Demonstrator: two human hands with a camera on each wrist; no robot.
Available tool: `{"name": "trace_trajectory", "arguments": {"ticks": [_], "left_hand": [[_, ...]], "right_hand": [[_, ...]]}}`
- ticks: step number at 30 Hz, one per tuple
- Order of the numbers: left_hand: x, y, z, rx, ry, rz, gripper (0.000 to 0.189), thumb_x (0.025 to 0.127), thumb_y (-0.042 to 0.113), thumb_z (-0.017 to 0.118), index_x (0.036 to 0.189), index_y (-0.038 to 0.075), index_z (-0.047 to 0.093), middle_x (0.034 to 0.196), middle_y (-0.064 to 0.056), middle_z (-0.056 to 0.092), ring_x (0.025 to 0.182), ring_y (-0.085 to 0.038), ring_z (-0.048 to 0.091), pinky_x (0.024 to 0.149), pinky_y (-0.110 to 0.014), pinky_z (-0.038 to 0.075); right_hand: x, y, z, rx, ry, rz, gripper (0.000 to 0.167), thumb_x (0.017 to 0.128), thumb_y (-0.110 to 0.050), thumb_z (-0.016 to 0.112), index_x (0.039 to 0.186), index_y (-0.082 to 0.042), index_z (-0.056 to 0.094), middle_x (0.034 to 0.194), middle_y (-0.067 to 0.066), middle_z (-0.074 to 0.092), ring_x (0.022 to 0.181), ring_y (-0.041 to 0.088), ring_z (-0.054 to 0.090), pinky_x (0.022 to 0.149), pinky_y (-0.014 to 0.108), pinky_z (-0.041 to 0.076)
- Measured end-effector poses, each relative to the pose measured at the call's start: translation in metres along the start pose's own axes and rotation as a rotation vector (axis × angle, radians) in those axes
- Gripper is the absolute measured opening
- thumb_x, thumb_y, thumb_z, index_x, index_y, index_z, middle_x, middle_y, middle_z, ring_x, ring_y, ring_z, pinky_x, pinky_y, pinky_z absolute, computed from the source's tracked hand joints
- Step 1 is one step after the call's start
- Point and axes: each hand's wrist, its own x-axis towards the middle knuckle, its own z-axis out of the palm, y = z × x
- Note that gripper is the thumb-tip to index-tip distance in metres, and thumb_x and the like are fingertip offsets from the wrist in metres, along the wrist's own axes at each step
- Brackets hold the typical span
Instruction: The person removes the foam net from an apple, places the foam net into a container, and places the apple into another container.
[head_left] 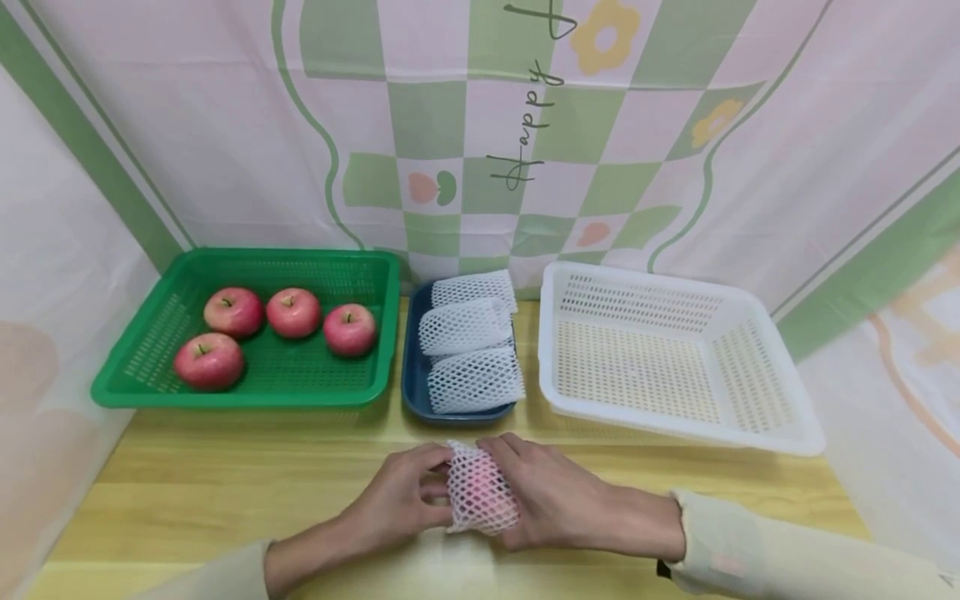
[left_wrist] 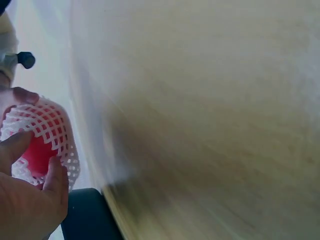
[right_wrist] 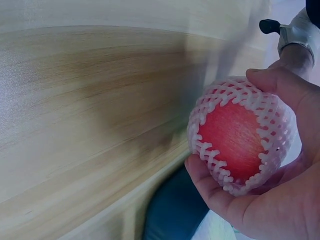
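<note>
A red apple (right_wrist: 235, 140) sits inside a white foam net sleeve (head_left: 480, 492) above the front of the table in the head view. My right hand (head_left: 551, 496) grips the netted apple from the right, its thumb and fingers curled round the sleeve in the right wrist view. From the left, my left hand (head_left: 397, 496) pinches the sleeve's edge with thumb and fingers. Red skin shows through the sleeve's open end in both wrist views. Behind the hands, several white foam nets (head_left: 476, 379) lie in a dark blue tray (head_left: 417, 404).
At the back left stands a green basket (head_left: 247, 398) with several red apples (head_left: 210, 361) in it. A white perforated basket (head_left: 675, 425) stands at the back right. A patterned curtain (head_left: 427, 117) hangs behind the wooden table (head_left: 187, 467).
</note>
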Motion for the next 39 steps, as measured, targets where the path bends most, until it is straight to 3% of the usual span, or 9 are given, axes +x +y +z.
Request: {"name": "trace_trajectory", "arguments": {"ticks": [8,15,18,24,32,39], "left_hand": [[0.003,0.001,0.008,-0.031,-0.044,-0.063,0.053,0.075,-0.015,0.082,0.124,-0.004,0.064,0.119,-0.014,0.068,0.109,-0.018,0.073,0.09,-0.026,0.061],[0.006,0.002,0.012,-0.042,-0.061,-0.092,0.065,0.071,-0.018,0.079,0.132,-0.002,0.059,0.125,-0.014,0.066,0.11,-0.014,0.07,0.087,-0.026,0.062],[0.007,0.001,0.012,0.052,-0.054,-0.058,0.068,0.07,-0.013,0.081,0.132,0.003,0.059,0.125,-0.01,0.066,0.109,-0.012,0.068,0.087,-0.026,0.062],[0.009,0.0,0.013,0.297,-0.01,0.036,0.074,0.063,-0.001,0.085,0.131,0.011,0.06,0.124,0.001,0.069,0.115,-0.011,0.064,0.103,-0.031,0.054],[0.008,-0.001,0.01,0.257,0.03,0.039,0.075,0.063,-0.002,0.084,0.131,0.018,0.06,0.123,0.008,0.069,0.113,-0.01,0.065,0.102,-0.03,0.054],[0.007,-0.003,0.008,0.246,0.049,0.038,0.073,0.063,-0.001,0.085,0.129,0.017,0.061,0.12,0.007,0.069,0.109,-0.01,0.065,0.099,-0.029,0.055]], "right_hand": [[0.002,-0.002,0.001,0.033,-0.019,0.01,0.099,0.066,-0.029,0.095,0.146,0.005,0.049,0.12,0.012,0.066,0.1,0.02,0.067,0.085,0.033,0.061],[0.003,-0.005,0.002,0.05,-0.044,0.042,0.111,0.068,-0.029,0.095,0.154,0.012,0.038,0.133,0.024,0.064,0.107,0.028,0.07,0.091,0.036,0.062],[0.003,-0.006,0.003,0.07,-0.042,0.046,0.115,0.068,-0.028,0.095,0.156,0.014,0.034,0.139,0.026,0.061,0.112,0.031,0.07,0.095,0.038,0.061],[0.003,-0.008,0.004,0.075,-0.007,0.024,0.12,0.073,-0.038,0.098,0.156,0.017,0.031,0.143,0.028,0.059,0.116,0.032,0.069,0.097,0.037,0.06],[0.004,-0.006,0.002,0.103,0.012,0.002,0.118,0.071,-0.03,0.098,0.156,0.018,0.03,0.14,0.025,0.062,0.116,0.03,0.069,0.097,0.035,0.06],[0.002,0.0,-0.002,0.111,0.041,-0.019,0.107,0.079,-0.041,0.094,0.153,0.015,0.04,0.131,0.021,0.069,0.109,0.026,0.072,0.092,0.031,0.062]]}}
